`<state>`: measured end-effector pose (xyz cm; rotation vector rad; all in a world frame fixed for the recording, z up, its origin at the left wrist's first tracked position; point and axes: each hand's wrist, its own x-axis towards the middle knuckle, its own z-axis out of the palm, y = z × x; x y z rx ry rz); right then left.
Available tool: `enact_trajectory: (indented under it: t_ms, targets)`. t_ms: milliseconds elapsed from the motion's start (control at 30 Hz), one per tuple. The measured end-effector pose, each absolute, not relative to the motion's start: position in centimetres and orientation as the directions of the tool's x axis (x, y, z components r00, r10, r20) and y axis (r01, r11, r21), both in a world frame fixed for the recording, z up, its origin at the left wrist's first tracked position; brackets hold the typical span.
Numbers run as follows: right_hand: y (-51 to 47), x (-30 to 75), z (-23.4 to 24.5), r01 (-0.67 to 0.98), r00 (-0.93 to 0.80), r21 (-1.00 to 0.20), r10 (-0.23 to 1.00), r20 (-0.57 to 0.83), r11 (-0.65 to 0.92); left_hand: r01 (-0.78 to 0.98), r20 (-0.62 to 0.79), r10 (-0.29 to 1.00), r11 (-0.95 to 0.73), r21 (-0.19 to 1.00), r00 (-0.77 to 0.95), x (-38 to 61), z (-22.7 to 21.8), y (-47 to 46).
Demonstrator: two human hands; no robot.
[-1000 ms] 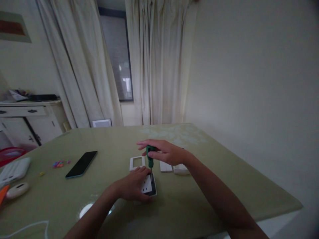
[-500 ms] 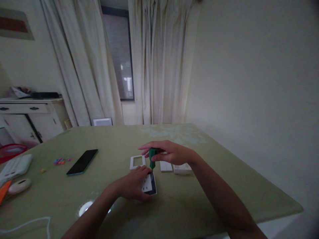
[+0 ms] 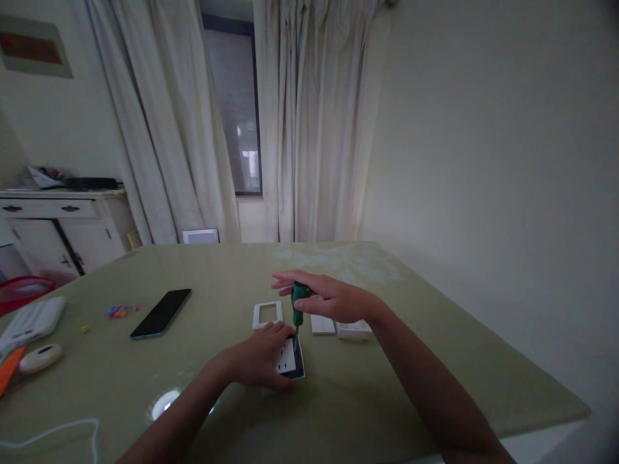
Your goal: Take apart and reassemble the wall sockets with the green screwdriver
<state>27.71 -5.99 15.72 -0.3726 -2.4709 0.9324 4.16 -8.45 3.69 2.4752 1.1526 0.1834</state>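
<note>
My right hand (image 3: pixel 333 298) is closed on the green handle of a screwdriver (image 3: pixel 298 304), which stands nearly upright with its shaft pointing down. The screwdriver's tip meets a white wall socket (image 3: pixel 287 359) with a dark strip along its right side; the exact contact point is too small to make out. My left hand (image 3: pixel 261 357) grips the socket from the left, thumb at the near edge and fingers over the far edge, pressing it to the table. Just beyond my left fingers lies a white square frame (image 3: pixel 258 316).
Right of the screwdriver are a white switch plate (image 3: pixel 323 324) and a white box-like part (image 3: pixel 353 330). Leftward lie a phone (image 3: pixel 162 314), small coloured pieces (image 3: pixel 117 312), a white power strip (image 3: pixel 35 322) and a white cable (image 3: pixel 58 428). Beyond the table hang curtains (image 3: pixel 319 129).
My right fingers and the screwdriver handle have shifted slightly, with the handle tilting a little. The socket and my left hand stay in place. The view has moved slightly.
</note>
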Motion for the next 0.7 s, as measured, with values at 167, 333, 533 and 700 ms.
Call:
enact_trajectory:
  t_ms: [167,333,533,700]
  targets:
    - [-4.7,27.9,15.6,0.081,-0.839,-0.674,0.415,0.351,0.734,0.703,-0.042,0.763,-0.571,0.424,0.645,4.2,3.8,-8.4]
    - [-5.2,27.2,15.7,0.409,-0.704,-0.368,0.545,0.454,0.835,0.685,-0.032,0.749,-0.587,0.432,0.662,4.2,3.9,-8.3]
    - [-6.2,27.3,15.4,0.431,-0.7,-0.377,0.568,0.433,0.82,0.695,-0.031,0.759,-0.578,0.428,0.651,4.3,3.8,-8.4]
    - [-5.1,28.1,15.4,0.102,-0.834,-0.679,0.434,0.34,0.727,0.701,-0.041,0.762,-0.572,0.425,0.647,4.4,4.1,-8.5]
